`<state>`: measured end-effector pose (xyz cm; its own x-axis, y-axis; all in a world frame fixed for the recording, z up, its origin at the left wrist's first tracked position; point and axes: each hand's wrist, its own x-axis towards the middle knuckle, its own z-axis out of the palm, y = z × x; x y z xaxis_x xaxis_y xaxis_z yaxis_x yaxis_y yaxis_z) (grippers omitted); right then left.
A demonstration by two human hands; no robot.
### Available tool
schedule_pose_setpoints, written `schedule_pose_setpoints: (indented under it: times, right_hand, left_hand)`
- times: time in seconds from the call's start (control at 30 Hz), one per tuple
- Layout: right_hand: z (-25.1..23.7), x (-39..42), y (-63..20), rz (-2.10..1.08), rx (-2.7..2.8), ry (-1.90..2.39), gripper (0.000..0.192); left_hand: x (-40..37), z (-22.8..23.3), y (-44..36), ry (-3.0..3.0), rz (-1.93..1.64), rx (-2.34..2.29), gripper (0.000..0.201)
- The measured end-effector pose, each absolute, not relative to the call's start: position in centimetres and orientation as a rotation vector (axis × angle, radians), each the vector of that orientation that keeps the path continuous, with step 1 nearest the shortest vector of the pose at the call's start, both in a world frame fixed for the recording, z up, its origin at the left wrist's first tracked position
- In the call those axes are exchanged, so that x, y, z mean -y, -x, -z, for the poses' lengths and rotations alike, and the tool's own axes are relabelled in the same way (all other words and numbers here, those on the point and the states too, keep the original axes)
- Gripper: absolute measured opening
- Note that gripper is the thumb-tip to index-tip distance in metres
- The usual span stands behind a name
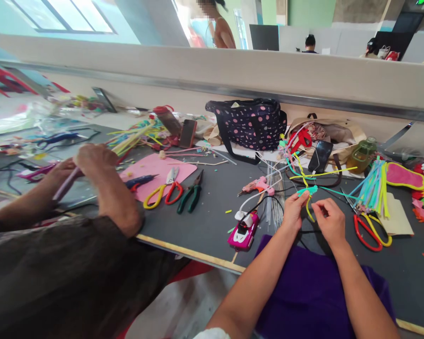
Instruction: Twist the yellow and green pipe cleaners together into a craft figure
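Observation:
My left hand [294, 208] is closed, pinching a bundle of teal pipe cleaners [310, 189] between thumb and fingertips. A yellow pipe cleaner [309, 212] curves down between my two hands. My right hand [329, 220] is beside it with curled fingers, thumb and forefinger close together; whatever they grip is too small to make out. Above the hands, a long yellow pipe cleaner [334, 173] lies crosswise. Scissors with red and yellow handles [369, 231] rest right of my right hand. Purple cloth [304, 287] lies under my forearms.
A pink glue gun [259, 185] and a magenta device [245, 234] lie left of my hands. To the right stand bundled pipe cleaners [374, 190]. A dotted bag [250, 125] is behind. At left, a co-worker's hands [95, 162] work near scissors [166, 188] and pliers [191, 195].

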<state>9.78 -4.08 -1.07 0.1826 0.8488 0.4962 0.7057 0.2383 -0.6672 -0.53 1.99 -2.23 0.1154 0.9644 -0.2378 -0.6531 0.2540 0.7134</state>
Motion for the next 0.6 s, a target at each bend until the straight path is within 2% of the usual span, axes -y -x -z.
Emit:
schedule_pose_setpoints:
  times: [0.13, 0.23, 0.4, 0.6]
  right_hand:
    - [1.7, 4.2, -9.0, 0.069, 1.741, 1.615, 0.028]
    - [2.3, 4.2, -8.4, 0.128, 1.835, 1.721, 0.03]
    - [2.8, 4.2, -7.5, -0.049, 1.844, 1.914, 0.035]
    - [2.4, 4.0, -7.5, -0.359, 1.697, 1.812, 0.025]
  left_hand:
    - [-1.7, 2.1, 0.3, -0.528, -1.322, -0.785, 0.025]
    - [-1.6, 2.2, 0.1, -0.535, -1.345, -0.803, 0.023]
    - [-1.3, 2.1, -0.1, -0.589, -1.382, -0.861, 0.023]
    - [-1.1, 1.7, -0.1, -0.661, -1.388, -0.918, 0.023]
